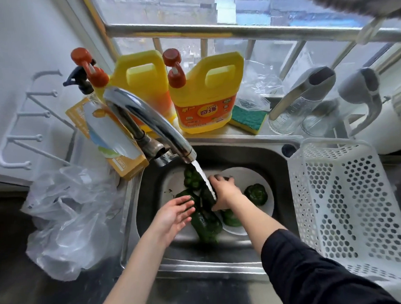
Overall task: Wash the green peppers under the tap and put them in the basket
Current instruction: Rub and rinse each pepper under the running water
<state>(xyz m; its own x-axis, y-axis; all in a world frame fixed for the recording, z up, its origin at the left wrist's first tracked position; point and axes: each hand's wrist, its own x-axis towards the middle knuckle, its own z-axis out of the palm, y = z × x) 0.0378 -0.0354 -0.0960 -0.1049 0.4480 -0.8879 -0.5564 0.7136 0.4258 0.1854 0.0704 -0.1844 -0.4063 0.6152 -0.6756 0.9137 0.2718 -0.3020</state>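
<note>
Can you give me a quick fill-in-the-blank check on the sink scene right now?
1. Water runs from the tap onto the green pepper gripped by the ____ hand.
2. The white basket holds ____ peppers so far.
3. A lone pepper lies on the white ____ in the sink.
4. The left hand has its fingers ____.

Missing words: right; no; plate; straight
</note>
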